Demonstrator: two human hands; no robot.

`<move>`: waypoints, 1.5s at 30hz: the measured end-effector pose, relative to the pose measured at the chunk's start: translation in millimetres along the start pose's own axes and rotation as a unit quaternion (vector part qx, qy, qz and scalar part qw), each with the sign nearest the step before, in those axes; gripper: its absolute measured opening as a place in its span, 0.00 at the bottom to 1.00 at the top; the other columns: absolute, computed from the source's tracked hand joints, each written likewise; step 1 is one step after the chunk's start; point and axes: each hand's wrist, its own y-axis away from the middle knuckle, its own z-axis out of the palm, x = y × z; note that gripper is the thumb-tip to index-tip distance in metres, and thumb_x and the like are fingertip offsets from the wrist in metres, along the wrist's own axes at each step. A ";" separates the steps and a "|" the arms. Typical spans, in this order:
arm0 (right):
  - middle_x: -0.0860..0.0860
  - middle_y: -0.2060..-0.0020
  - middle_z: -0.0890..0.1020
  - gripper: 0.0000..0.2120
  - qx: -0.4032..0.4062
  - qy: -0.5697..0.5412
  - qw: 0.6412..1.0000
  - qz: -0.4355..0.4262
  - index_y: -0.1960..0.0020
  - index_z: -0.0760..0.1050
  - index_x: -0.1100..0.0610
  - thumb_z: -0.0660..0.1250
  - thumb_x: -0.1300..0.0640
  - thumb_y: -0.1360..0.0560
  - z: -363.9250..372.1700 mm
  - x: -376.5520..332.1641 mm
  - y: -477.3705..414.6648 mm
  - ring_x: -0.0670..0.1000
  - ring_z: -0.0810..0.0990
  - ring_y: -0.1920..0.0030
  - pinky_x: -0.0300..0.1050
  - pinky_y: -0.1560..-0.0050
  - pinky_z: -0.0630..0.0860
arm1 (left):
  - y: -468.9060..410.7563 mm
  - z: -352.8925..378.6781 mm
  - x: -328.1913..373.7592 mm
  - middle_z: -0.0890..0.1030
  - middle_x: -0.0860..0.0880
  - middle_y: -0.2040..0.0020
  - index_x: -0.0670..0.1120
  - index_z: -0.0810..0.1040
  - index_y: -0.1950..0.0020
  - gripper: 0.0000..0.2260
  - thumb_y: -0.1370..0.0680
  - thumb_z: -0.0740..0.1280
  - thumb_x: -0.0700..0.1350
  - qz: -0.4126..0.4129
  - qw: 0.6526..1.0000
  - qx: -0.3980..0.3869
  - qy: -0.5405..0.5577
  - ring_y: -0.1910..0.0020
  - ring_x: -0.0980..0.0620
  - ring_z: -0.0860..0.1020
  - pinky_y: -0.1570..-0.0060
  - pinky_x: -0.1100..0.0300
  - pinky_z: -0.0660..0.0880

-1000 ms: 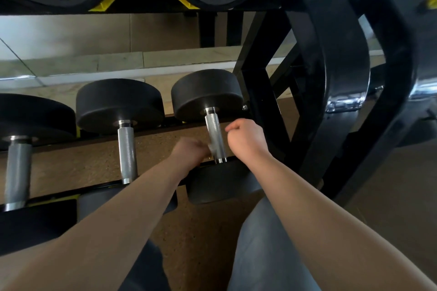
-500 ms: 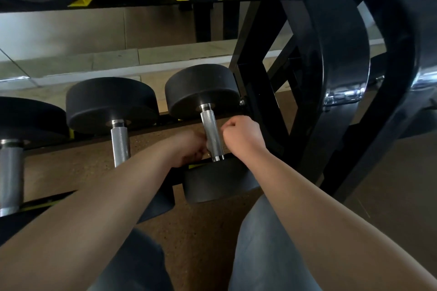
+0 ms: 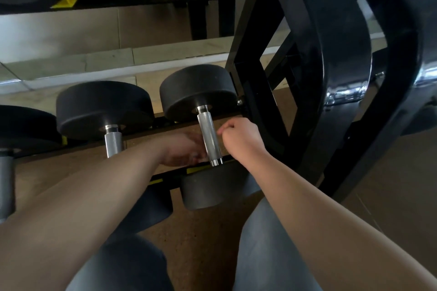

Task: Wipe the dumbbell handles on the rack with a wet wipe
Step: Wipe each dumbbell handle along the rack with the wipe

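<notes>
1. The knurled silver steel handle [image 3: 209, 136] of the small black dumbbell lies straight between our two hands. Its long axis runs away from us and tilts a little left, from the near round black rubber head [image 3: 217, 186] under our wrists to the far round black rubber head [image 3: 198, 92] beyond our knuckles.
2. Our left hand [image 3: 182, 149] is the nearer one, against the handle's left side at its lower half. It is smeared by motion, so we cannot tell how its fingers lie or what they hold.
3. Our right hand [image 3: 241, 136] sits just beside the handle's right side, not touching it. The fingers are curled into a loose fist, thumb meeting forefinger, and we see nothing in it.
4. We cannot find the wet wipe; if it is there, the left hand hides it.
5. We judge that the coming stroke must follow that axis, away from us and back.
6. Left of our left forearm stands a second knurled silver handle [image 3: 113, 144]. Beyond our right hand rises the black steel rack upright [image 3: 250, 101].
</notes>
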 end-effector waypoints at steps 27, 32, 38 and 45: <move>0.52 0.54 0.83 0.14 0.029 -0.009 1.000 0.003 0.50 0.82 0.56 0.58 0.63 0.23 0.8 -0.6 2.5 0.54 0.83 0.52 0.51 0.51 0.82 | -5.1 19.5 20.1 0.71 0.49 0.67 0.46 0.79 0.57 0.12 0.19 0.60 0.36 0.046 0.931 0.262 0.251 0.74 0.55 0.66 0.78 0.64 0.63; 0.52 0.54 0.83 0.13 0.036 -0.001 0.999 0.003 0.50 0.83 0.56 0.59 0.62 0.22 1.8 0.5 2.0 0.54 0.83 0.52 0.47 0.52 0.81 | 31.1 29.4 11.9 0.80 0.46 0.57 0.45 0.82 0.45 0.08 0.17 0.63 0.41 -0.070 0.984 0.141 -0.079 0.60 0.49 0.77 0.61 0.58 0.76; 0.52 0.54 0.83 0.13 0.047 -0.009 0.999 -0.011 0.51 0.82 0.55 0.59 0.62 0.21 3.4 1.1 5.6 0.52 0.83 0.54 0.47 0.53 0.81 | 45.0 30.1 13.3 0.80 0.46 0.51 0.48 0.83 0.45 0.06 0.21 0.71 0.46 -0.006 0.962 0.261 0.077 0.66 0.54 0.72 0.69 0.63 0.72; 0.51 0.55 0.83 0.12 0.049 -0.008 0.999 -0.014 0.51 0.82 0.53 0.61 0.61 0.21 4.3 2.0 4.7 0.50 0.82 0.56 0.40 0.61 0.77 | 39.7 31.1 16.9 0.80 0.53 0.47 0.52 0.82 0.41 0.09 0.20 0.70 0.49 0.151 0.895 0.406 -0.105 0.55 0.58 0.77 0.56 0.62 0.77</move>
